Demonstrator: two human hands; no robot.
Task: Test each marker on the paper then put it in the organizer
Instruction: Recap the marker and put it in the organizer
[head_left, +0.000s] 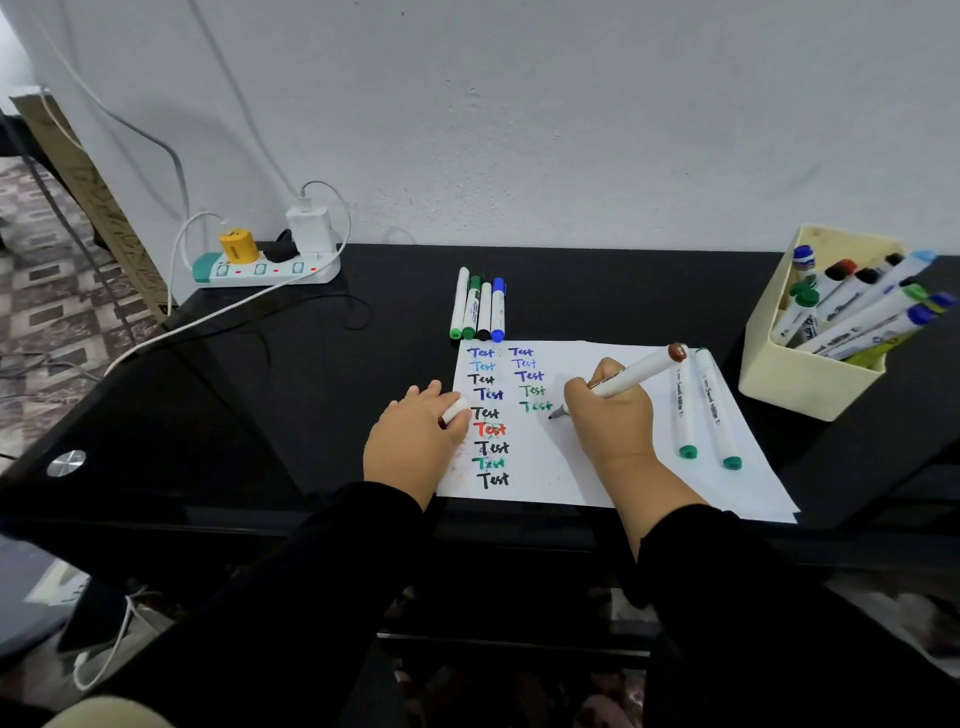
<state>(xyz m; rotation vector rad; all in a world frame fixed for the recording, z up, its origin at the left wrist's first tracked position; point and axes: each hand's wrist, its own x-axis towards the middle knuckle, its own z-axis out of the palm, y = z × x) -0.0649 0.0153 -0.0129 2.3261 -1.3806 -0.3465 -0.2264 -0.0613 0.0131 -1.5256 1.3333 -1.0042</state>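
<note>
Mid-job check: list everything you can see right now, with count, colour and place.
paper: one, white, desk front, rows of "Test" in several colours
marker in use: one, white, brown end, tip on paper
cap: one, white, in left hand
green-capped markers: two, lying on paper's right side
markers behind paper: four, side by side
organizer: one, cream, desk right, holding several markers
power strip: one, white, back left
left hand: holds cap, on paper's edge
right hand: grips marker

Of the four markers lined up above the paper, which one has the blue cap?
The blue-capped marker, the rightmost of the four markers. The others show green, green and black ends toward the paper.
</note>
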